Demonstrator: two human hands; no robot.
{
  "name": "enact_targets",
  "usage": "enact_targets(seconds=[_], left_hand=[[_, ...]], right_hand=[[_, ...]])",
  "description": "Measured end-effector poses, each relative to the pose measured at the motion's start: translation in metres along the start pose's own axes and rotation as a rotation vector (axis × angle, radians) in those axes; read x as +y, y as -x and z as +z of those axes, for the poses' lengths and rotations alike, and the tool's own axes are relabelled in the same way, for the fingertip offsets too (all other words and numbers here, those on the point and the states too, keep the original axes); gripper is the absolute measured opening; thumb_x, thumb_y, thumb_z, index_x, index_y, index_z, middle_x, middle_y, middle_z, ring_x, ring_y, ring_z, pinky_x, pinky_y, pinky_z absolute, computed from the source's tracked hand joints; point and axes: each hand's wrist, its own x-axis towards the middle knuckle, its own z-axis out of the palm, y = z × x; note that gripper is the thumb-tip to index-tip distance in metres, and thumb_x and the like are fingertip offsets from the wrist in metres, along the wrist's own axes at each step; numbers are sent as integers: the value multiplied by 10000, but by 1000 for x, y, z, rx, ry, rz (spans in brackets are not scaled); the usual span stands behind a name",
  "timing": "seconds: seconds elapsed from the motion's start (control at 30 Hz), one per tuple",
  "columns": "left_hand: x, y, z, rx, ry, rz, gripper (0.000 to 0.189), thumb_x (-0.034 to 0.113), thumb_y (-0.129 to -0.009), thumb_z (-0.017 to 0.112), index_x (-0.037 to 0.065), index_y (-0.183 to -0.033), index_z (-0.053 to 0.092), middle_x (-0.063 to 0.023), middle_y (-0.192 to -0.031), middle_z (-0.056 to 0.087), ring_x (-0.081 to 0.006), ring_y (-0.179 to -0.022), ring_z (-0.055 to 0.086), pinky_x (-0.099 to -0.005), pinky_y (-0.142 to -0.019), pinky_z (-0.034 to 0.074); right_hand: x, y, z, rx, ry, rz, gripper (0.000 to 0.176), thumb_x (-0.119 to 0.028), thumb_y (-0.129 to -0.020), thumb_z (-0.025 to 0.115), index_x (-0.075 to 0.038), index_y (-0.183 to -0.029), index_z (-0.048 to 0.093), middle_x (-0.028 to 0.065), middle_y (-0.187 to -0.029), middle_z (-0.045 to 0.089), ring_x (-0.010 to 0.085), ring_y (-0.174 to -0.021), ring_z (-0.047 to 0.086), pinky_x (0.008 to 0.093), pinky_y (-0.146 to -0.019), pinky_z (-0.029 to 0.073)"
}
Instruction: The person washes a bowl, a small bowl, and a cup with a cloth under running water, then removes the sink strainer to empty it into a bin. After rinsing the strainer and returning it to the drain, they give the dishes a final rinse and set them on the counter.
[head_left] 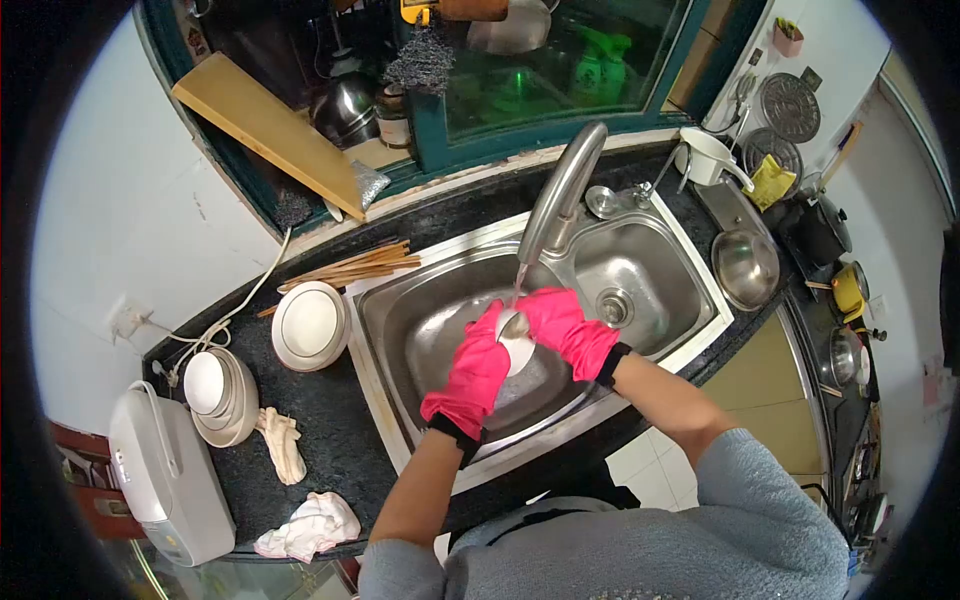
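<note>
My left hand (474, 368), in a pink rubber glove, grips a small white bowl (517, 356) from its left side. My right hand (562, 325), gloved the same way, closes on the bowl's upper right edge. Both hands are over the large basin of the steel sink (420, 325), under the faucet (563, 190). A thin stream of water (519, 283) runs from the spout down to the bowl. The pink fingers hide part of the bowl's rim.
Left of the sink are stacked white plates (310, 325), nested bowls (212, 390), chopsticks (350, 267), cloths (312, 527) and a rice cooker (165, 475). To its right sit a metal bowl (745, 268) and a white pot (706, 156). A wooden board (265, 130) leans at the window.
</note>
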Motion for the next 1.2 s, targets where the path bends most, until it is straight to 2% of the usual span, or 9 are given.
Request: enact_targets(seconds=[0.2, 0.27, 0.43, 0.63, 0.83, 0.9, 0.97, 1.03, 1.2], left_hand=[[-11, -12, -18, -156, 222, 33, 601, 92, -835, 520, 80, -1426, 415, -231, -1321, 517, -360, -1235, 508, -395, -1034, 412], [-20, -13, 1, 1, 856, 1, 710, -55, -752, 417, 53, -1451, 358, -142, -1325, 511, -270, -1214, 511, -359, -1046, 408], [-13, -5, 38, 440, 873, -13, 765, -151, -724, 396, 72, -1455, 356, -153, -1319, 508, -272, -1208, 511, -357, -1024, 427], [-36, -13, 12, 3, 717, -225, 671, -62, -800, 497, 91, -1442, 376, -136, -1274, 540, -268, -1130, 563, -351, -955, 486], [-59, -23, -20, -137, 267, -262, 327, 143, -789, 662, 27, -1093, 631, -212, -1061, 656, -412, -1008, 603, -452, -868, 490], [-83, -19, -45, -245, -515, 728, 343, 296, -712, 796, 11, -854, 670, -211, -958, 661, -405, -967, 598, -465, -828, 490], [-86, -6, -46, -173, -426, 633, 448, 409, -646, 839, 7, -726, 659, -194, -818, 662, -358, -862, 628, -457, -769, 501], [-69, 4, -48, -163, -160, 349, 416, 396, -713, 808, 4, -754, 673, -181, -773, 673, -339, -774, 648, -431, -734, 512], [-61, 11, -13, -26, -254, 324, 186, 178, -803, 742, 12, -879, 707, -213, -908, 685, -344, -864, 667, -398, -762, 544]], right_hand=[[-7, 0, -8, 80, 293, 59, 212, -299, -912, 594, -174, -1054, 692, 64, -762, 664, 204, -603, 647, 330, -513, 511], [-39, 9, -38, -150, -1058, 637, 306, -434, -915, 617, -174, -1063, 685, 5, -770, 646, 179, -596, 625, 320, -497, 483], [-37, 20, -14, -236, -1239, 700, 523, -603, -821, 670, -125, -1034, 671, 12, -776, 632, 150, -553, 576, 278, -482, 439], [-6, -9, -27, -10, 248, 30, 471, -544, -818, 653, -110, -996, 683, 106, -777, 691, 264, -658, 663, 413, -532, 480], [-31, -8, -40, -131, 238, -102, 313, -304, -918, 550, -142, -1179, 611, 121, -903, 683, 306, -866, 668, 441, -721, 521], [-23, 0, -37, 104, -528, -95, 294, -241, -936, 572, -145, -1214, 584, 109, -996, 670, 250, -901, 658, 392, -771, 522], [-3, 6, -40, 227, -154, -285, 260, -222, -963, 580, -113, -1200, 581, 82, -1037, 644, 185, -892, 627, 339, -779, 511], [-12, 17, -42, 171, -783, 383, 259, -248, -983, 574, -90, -1189, 573, 53, -993, 633, 146, -861, 599, 312, -739, 512], [-49, 28, -56, -152, -1177, 779, 500, -359, -928, 659, -36, -1288, 531, 56, -1020, 621, 93, -840, 583, 269, -708, 514]])
